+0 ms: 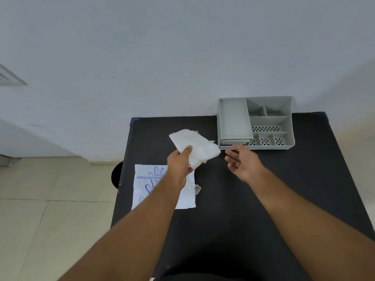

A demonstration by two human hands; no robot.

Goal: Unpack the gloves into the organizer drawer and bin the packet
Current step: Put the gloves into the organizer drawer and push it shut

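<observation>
I see one packet (146, 185), one organizer (255, 122) and one stack of gloves (194, 147). My left hand (179, 164) pinches the gloves. My right hand (243, 163) is spread wide, holding nothing.

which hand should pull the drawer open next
Probably the right hand: it is open and empty, right in front of the organizer's drawer, while the left hand holds the gloves.

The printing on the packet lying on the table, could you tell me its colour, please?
Blue, on a white packet; the head view shows it.
</observation>
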